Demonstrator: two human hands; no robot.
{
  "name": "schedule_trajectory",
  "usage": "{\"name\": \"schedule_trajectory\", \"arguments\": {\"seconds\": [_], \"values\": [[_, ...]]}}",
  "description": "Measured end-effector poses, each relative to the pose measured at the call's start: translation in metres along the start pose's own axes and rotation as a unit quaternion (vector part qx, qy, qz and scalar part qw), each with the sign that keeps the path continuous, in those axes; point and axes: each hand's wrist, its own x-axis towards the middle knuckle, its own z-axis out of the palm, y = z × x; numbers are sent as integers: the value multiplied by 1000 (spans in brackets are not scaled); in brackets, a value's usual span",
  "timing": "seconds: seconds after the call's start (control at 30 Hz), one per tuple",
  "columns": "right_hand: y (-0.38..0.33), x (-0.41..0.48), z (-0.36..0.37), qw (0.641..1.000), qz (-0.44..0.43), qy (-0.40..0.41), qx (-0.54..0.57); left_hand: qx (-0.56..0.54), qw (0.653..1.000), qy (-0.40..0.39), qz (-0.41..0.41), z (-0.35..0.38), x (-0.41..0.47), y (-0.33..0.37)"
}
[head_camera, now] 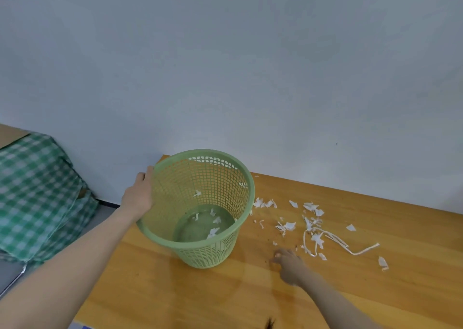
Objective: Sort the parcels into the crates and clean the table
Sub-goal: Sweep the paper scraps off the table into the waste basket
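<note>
Tilted basket [208, 256] at worktop [175, 291] edge, left hand [139, 195] gripping its rim: a slip tips it off; right hand [288, 263] fingers [276, 255] curl beside paper scraps [310, 218], pinch unclear; bits could fall through mesh.

Head view looks down from close above the table [160, 293], facing the wall [250, 60].

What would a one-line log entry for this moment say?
left hand: grips green basket rim | right hand: touches table beside paper scraps | basket: few scraps inside
</note>
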Motion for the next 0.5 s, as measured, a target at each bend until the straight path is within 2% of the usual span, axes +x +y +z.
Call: {"name": "schedule_trajectory", "arguments": {"seconds": [0.17, 0.33, 0.5], "values": [[-1, -1, -3, 999, -8, 27, -19, 18, 1000, -6, 7, 0, 3, -1], [7, -6, 4, 999, -5, -5, -47, 12, 1000, -8, 6, 0, 4, -2], [4, -5, 1, 996, -9, 26, -82, 8, 1000, -4, 5, -1, -1, 4]]}}
